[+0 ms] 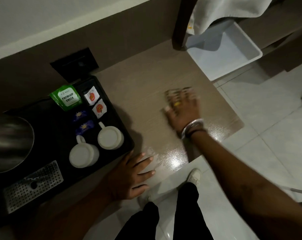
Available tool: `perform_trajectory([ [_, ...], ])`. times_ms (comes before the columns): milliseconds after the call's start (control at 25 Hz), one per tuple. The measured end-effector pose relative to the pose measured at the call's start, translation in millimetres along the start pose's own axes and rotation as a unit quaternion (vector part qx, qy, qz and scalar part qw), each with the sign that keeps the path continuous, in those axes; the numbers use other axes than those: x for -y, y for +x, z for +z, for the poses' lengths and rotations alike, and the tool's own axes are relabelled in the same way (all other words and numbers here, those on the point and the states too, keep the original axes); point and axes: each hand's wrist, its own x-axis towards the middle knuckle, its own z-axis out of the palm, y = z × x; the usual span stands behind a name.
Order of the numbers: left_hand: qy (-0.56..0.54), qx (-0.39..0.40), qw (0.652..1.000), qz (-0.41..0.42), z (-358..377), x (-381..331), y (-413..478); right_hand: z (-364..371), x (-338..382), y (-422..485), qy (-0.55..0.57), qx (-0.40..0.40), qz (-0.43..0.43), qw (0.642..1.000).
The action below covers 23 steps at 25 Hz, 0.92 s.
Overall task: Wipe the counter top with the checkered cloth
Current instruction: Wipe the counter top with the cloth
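Observation:
The brown counter top [143,94] has a glossy wet sheen near its front edge. My right hand [183,115], blurred by motion, presses down on the checkered cloth [175,94], which shows as a smeared checked patch under and beyond my fingers, right of the counter's middle. My left hand [129,175] lies flat with its fingers spread on the counter's front edge, beside the black tray [122,129], and holds nothing.
The tray carries two white mugs [110,137], tea sachets [67,98], a steel kettle [6,142] and a perforated metal grate [34,186]. A wall socket [74,64] sits behind. A white bin [230,54] stands on the floor past the counter's right edge, under a hanging towel [233,11].

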Motion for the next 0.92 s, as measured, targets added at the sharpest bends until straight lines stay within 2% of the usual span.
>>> perform_trajectory([
  [80, 0.0, 0.0, 1.0, 0.004, 1.1, 1.0, -0.8, 23.3, 31.6, -60.1, -0.028, 0.04, -0.198, 0.979],
  [120, -0.007, -0.004, 1.0, 0.003, 2.4, 1.4, -1.6, 30.3, 24.4, -91.4, -0.036, 0.053, -0.248, 0.967],
  [160, -0.013, -0.011, 1.0, 0.002, 3.9, 1.6, -1.8, 27.9, 2.2, -109.3, -0.04, 0.064, -0.263, 0.962],
  [200, -0.017, -0.017, 1.0, 0.003, 5.4, 1.9, -2.1, 20.4, -29.8, -109.7, -0.04, 0.062, -0.252, 0.965],
  [240, -0.017, -0.023, 1.0, 0.005, 6.4, 2.1, -2.4, 11.1, -62.0, -98.1, -0.041, 0.042, -0.207, 0.977],
  [320, -0.017, -0.033, 0.999, 0.002, 7.6, 1.9, -2.1, -12.1, -102.3, -49.2, -0.019, 0.018, -0.036, 0.999],
  [400, -0.025, -0.035, 0.999, -0.002, 6.6, 2.5, -1.7, -21.0, -84.7, 11.4, 0.029, -0.008, 0.079, 0.996],
  [440, -0.024, -0.036, 0.999, -0.003, 6.0, 2.4, -0.9, -18.0, -51.8, 29.6, 0.023, -0.009, 0.074, 0.997],
  [520, -0.012, -0.04, 0.999, 0.001, 5.7, 0.0, -0.7, -0.5, 24.7, 21.4, 0.002, -0.005, -0.064, 0.998],
  [600, -0.009, -0.047, 0.999, 0.013, 6.3, 1.1, -1.3, 24.8, 57.0, -39.4, -0.025, 0.022, -0.238, 0.971],
  [640, -0.013, -0.053, 0.998, 0.013, 7.7, 2.1, -2.0, 33.6, 47.0, -74.5, -0.032, 0.039, -0.277, 0.96],
  [680, -0.018, -0.055, 0.998, 0.009, 9.7, 2.8, -2.4, 33.7, 23.0, -99.1, -0.035, 0.05, -0.279, 0.958],
  [760, -0.017, -0.044, 0.999, 0.007, 14.2, 2.1, -2.9, 14.1, -48.2, -102.6, -0.037, 0.04, -0.215, 0.975],
  [840, -0.014, -0.042, 0.999, 0.012, 15.8, 3.0, -3.7, -12.8, -101.5, -55.9, -0.033, 0.023, -0.035, 0.999],
  [920, -0.022, -0.043, 0.999, 0.004, 14.2, 6.1, -1.8, -27.1, -99.7, 8.3, 0.016, 0.002, 0.084, 0.996],
])
